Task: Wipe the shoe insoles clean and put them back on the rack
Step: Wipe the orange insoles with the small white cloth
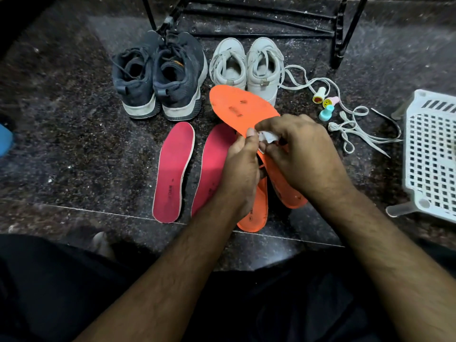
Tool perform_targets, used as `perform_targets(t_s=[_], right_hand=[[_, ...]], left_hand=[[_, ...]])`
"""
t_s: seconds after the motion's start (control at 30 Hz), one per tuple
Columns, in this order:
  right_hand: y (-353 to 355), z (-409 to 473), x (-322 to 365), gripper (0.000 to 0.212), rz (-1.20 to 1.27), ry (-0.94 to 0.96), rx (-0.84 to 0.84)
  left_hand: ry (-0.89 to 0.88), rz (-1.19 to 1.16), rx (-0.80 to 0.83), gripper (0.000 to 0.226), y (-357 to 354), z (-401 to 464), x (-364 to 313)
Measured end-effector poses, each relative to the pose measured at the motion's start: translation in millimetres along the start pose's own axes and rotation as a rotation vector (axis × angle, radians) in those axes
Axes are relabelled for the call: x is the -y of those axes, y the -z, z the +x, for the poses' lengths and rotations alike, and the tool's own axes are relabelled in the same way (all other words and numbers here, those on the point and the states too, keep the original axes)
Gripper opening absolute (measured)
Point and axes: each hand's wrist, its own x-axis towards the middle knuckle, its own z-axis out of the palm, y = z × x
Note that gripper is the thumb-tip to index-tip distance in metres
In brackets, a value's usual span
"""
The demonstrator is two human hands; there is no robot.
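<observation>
Right hand (299,154): fingers curled, pinching a small white cloth (267,137) against the held orange insole (240,109). Left hand (243,169): fingers wrapped around the middle of the same insole from the left side, thumb tip up beside the cloth. Both hands meet at the insole's midsection.

Held orange insole: lifted off the floor, tilted, toe end pointing up and away, heel end down toward the person. Dark smudges visible on the toe half.

Second orange insole (256,213): flat on the floor under the hands, mostly hidden; only the heel end shows, with dark print.

Two red insoles: one (172,171) fully in view to the left, the other (212,164) just beside it, partly covered by the left forearm. Both flat, apart from each other.

Beyond the insoles: a pair of dark shoes (160,75) on the left, a pair of white shoes (246,64) on the right, heels toward the person. Loose white laces (355,129) trail right of the white shoes, past three small coloured stamps (325,102).

Black rack (259,18) legs and bars at the top. White plastic basket (431,154) at the right edge. Floor (74,144) is dark speckled stone.
</observation>
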Motion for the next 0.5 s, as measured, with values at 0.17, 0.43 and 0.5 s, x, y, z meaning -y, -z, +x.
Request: perform_targets(t_s=[0.17, 0.43, 0.5], right_hand=[[-1.9, 1.8, -1.3, 0.021, -0.063, 0.020, -0.011], [-3.6, -0.8, 6.9, 0.017, -0.111, -0.028, 0.071], [-3.4, -3.1, 8.5, 0.018, -0.113, -0.061, 0.062]], left_hand=[[-0.017, -0.046, 0.015, 0.035, -2.5, -3.0, -2.6], [-0.013, -0.141, -0.049, 0.024, -0.8, -4.3, -1.9], [-0.007, -0.155, -0.054, 0.025, -1.8, -4.4, 0.7]])
